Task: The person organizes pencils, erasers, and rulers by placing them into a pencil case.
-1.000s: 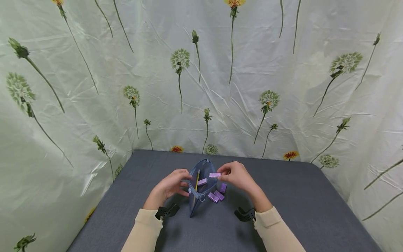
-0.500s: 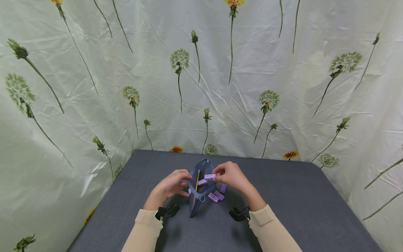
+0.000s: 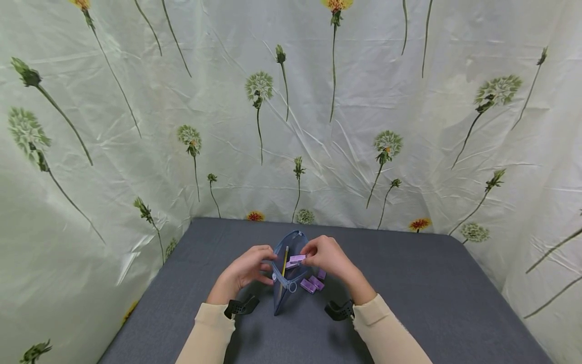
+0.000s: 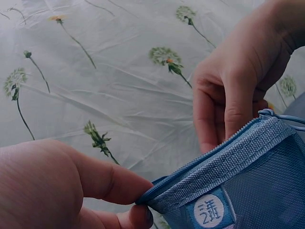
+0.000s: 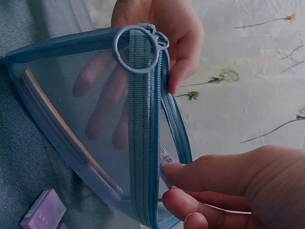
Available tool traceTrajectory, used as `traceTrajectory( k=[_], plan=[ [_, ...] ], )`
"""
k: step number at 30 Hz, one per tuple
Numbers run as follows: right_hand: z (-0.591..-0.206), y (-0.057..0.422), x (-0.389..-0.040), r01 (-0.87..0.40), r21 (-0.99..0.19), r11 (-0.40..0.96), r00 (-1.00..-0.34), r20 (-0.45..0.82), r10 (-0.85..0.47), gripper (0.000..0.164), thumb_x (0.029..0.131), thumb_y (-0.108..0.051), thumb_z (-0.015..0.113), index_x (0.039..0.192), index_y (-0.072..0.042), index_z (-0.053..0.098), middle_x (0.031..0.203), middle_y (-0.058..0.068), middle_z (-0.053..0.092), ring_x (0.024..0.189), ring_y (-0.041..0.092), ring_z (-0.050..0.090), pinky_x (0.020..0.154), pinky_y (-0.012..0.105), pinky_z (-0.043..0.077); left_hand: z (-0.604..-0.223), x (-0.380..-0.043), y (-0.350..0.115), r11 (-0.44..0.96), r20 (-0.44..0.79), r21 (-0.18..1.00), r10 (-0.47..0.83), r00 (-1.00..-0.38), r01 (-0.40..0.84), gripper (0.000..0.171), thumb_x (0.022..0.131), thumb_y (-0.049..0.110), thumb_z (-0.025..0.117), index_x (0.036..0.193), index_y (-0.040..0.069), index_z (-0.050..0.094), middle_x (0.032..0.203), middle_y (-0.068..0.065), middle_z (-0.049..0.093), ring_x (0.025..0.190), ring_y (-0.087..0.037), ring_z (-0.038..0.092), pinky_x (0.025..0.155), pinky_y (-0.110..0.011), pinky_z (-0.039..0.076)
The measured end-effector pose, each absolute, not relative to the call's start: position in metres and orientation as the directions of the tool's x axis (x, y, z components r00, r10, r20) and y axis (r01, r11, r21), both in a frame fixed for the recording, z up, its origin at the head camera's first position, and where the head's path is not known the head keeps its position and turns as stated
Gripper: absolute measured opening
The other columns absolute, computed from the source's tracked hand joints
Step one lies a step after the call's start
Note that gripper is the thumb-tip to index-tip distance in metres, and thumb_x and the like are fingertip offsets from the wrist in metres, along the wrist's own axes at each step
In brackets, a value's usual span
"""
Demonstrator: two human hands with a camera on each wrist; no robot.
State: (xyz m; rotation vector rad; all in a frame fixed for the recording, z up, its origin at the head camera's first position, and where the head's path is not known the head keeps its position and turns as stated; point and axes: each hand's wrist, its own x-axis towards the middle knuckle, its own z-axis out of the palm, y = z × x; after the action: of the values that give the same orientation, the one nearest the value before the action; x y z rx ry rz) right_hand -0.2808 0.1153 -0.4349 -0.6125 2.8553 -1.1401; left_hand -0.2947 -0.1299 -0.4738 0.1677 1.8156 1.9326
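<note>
A blue mesh zip pouch (image 3: 278, 299) stands with its mouth spread open in the head view. My left hand (image 3: 247, 265) pinches the pouch's zipper edge between thumb and finger, as the left wrist view shows. Between the thumb and fingers of my right hand (image 3: 328, 257) is a small purple box (image 3: 297, 258), held at the pouch's mouth. In the right wrist view only a printed sliver of this box (image 5: 165, 156) shows beside the zipper. Inside the pouch are a yellow pencil (image 3: 285, 254) and another purple box (image 3: 291, 266), partly covered by the held one.
On the dark grey table (image 3: 409, 303), right of the pouch, lie three purple boxes (image 3: 307, 286), one partly behind my right hand. A round zipper pull (image 5: 136, 50) hangs at the pouch's near end. Behind the table hangs a pale curtain (image 3: 218, 126) with dandelion print.
My right hand has moved left with the purple box, from the pouch's right rim to over its mouth, and slightly lower. The left hand has stayed on the pouch.
</note>
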Motion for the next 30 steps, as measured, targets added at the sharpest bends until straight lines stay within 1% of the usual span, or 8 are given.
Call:
traceTrajectory(
  k=[7, 14, 20, 27, 30],
  plan=[
    [-0.435, 0.11, -0.281, -0.361, -0.638, 0.68, -0.92, 0.124, -0.372, 0.014, 0.08, -0.008, 0.082, 0.093, -0.006, 0.078, 0.072, -0.006, 0.066, 0.063, 0.01, 0.059, 0.058, 0.03, 0.049, -0.474, -0.295, -0.13, -0.006, -0.23, 0.966, 0.423, -0.876, -0.257, 0.021, 0.1, 0.017, 0.051, 0.08, 0.011, 0.049, 0.119, -0.024, 0.048, 0.084, -0.029, 0.061, 0.067, -0.052, 0.056],
    [-0.437, 0.104, -0.283, -0.353, -0.607, 0.712, -0.923, 0.099, -0.373, 0.013, 0.08, -0.008, 0.082, 0.092, -0.007, 0.078, 0.072, -0.008, 0.067, 0.064, 0.009, 0.06, 0.06, 0.031, 0.05, -0.474, -0.295, -0.13, 0.002, -0.236, 0.966, 0.42, -0.876, -0.259, 0.02, 0.1, 0.018, 0.05, 0.08, 0.011, 0.049, 0.127, -0.028, 0.046, 0.084, -0.03, 0.06, 0.066, -0.051, 0.056],
    [-0.441, 0.1, -0.285, -0.345, -0.556, 0.756, -0.927, 0.079, -0.366, 0.013, 0.08, -0.012, 0.082, 0.093, -0.011, 0.08, 0.074, -0.01, 0.067, 0.066, 0.008, 0.06, 0.06, 0.032, 0.05, -0.474, -0.294, -0.129, 0.002, -0.232, 0.967, 0.426, -0.875, -0.256, 0.021, 0.1, 0.017, 0.049, 0.079, 0.011, 0.048, 0.122, -0.026, 0.048, 0.084, -0.03, 0.059, 0.066, -0.051, 0.056],
    [-0.438, 0.096, -0.284, -0.347, -0.525, 0.777, -0.925, 0.056, -0.375, 0.016, 0.081, -0.011, 0.082, 0.097, -0.01, 0.08, 0.081, -0.007, 0.07, 0.07, 0.01, 0.062, 0.063, 0.033, 0.052, -0.474, -0.294, -0.129, -0.001, -0.231, 0.967, 0.43, -0.873, -0.256, 0.021, 0.1, 0.017, 0.05, 0.08, 0.011, 0.049, 0.119, -0.025, 0.048, 0.083, -0.029, 0.059, 0.067, -0.051, 0.056],
    [-0.438, 0.096, -0.284, -0.337, -0.521, 0.784, -0.93, 0.053, -0.364, 0.017, 0.081, -0.012, 0.082, 0.098, -0.012, 0.08, 0.081, -0.007, 0.07, 0.072, 0.01, 0.062, 0.063, 0.033, 0.051, -0.474, -0.294, -0.129, -0.001, -0.235, 0.966, 0.429, -0.872, -0.26, 0.021, 0.099, 0.017, 0.05, 0.079, 0.011, 0.05, 0.117, -0.023, 0.049, 0.084, -0.029, 0.06, 0.067, -0.052, 0.056]
  ],
)
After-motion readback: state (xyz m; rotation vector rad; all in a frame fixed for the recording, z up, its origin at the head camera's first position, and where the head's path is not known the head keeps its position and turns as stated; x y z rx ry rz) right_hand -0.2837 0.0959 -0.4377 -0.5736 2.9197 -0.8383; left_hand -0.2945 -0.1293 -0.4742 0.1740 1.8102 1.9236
